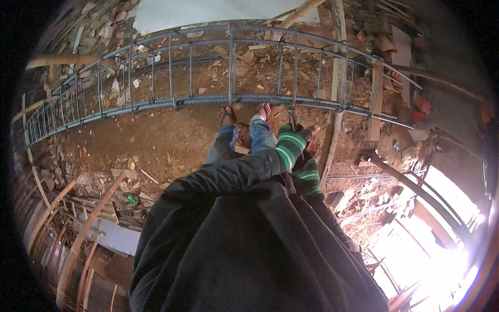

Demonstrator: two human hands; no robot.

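Note:
My left hand [292, 136] wears a dark glove with a green and white striped cuff and is closed around a thin metal tool [292, 119] that sticks up out of the fist. My right hand [310, 174] lies just below and behind it. Only its striped cuff shows, and its fingers are hidden. Both hands hover in front of my knees, close to the near bar of a long rebar cage [228, 99] lying on the ground. My sandalled feet [227, 113] stand right against that cage.
The cage curves across the whole view on brown dirt strewn with wood scraps and rubble. Bamboo poles [78, 244] and planks lie at the lower left. A wooden post [335, 119] and more rebar lie at the right, with bright glare at the lower right.

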